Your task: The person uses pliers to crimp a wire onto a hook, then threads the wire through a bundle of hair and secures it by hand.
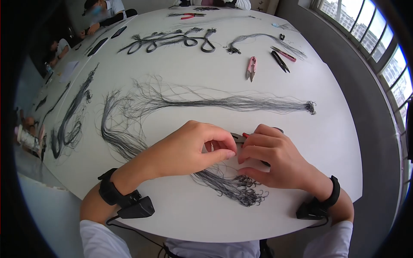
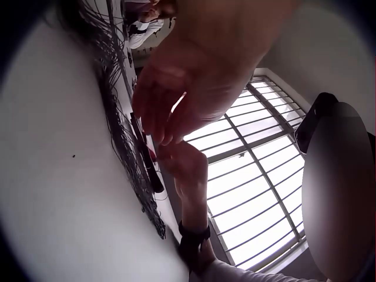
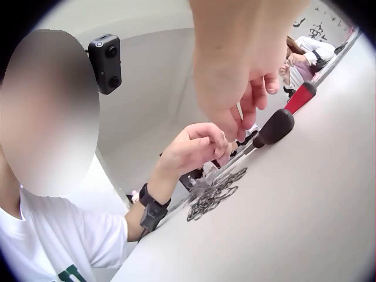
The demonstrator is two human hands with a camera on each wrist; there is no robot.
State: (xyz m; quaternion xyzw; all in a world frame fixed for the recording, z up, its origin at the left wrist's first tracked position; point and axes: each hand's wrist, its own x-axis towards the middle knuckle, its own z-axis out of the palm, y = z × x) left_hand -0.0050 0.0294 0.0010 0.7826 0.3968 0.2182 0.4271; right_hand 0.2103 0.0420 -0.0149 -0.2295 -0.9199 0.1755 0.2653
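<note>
Both bare hands meet above a bundle of thin dark strands (image 1: 223, 188) with small hooked ends. On my left hand (image 1: 202, 144), the thumb and index fingertips come together as in a pinch; I cannot tell whether a fine strand lies between them. My right hand (image 1: 275, 161) is close beside those fingertips, its fingers loosely bent and the thumb apart from them in the head view. Under and behind the hands lie pliers (image 1: 238, 138), partly hidden; their red and black handles (image 3: 277, 125) show in the right wrist view.
A long strand bundle (image 1: 232, 103) stretches across the table beyond the hands. Farther off lie looped dark strands (image 1: 172, 41), pink snips (image 1: 251, 69), black snips (image 1: 280, 61) and red-handled pliers (image 1: 191, 16). Another bundle (image 1: 71, 116) lies left. Other people sit around the table.
</note>
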